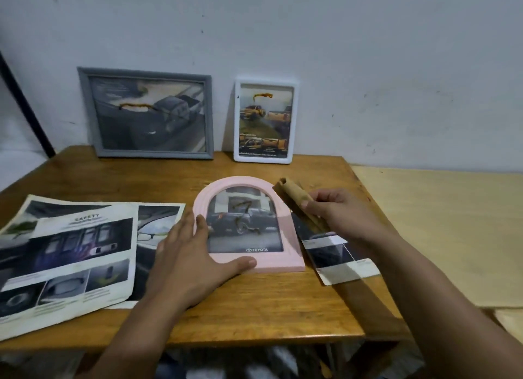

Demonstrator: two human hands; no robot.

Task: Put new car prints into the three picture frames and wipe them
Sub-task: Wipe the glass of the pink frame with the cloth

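Note:
A pink arched picture frame (285,261) lies flat on the wooden table (254,316), with a dark car print and a brown smear under its glass. My left hand (186,262) presses on its left and bottom edges, fingers spread. My right hand (339,211) hovers just right of the frame, shut on a folded tan cloth (294,197). A grey frame (147,112) and a white frame (264,121) lean against the wall at the back, both with car prints and brown smears on the glass.
Loose car brochure pages (70,254) are spread over the table's left side. Another car print (339,259) lies under my right forearm. A lighter wooden surface (441,231) adjoins the table on the right. A dark pole (25,104) leans at far left.

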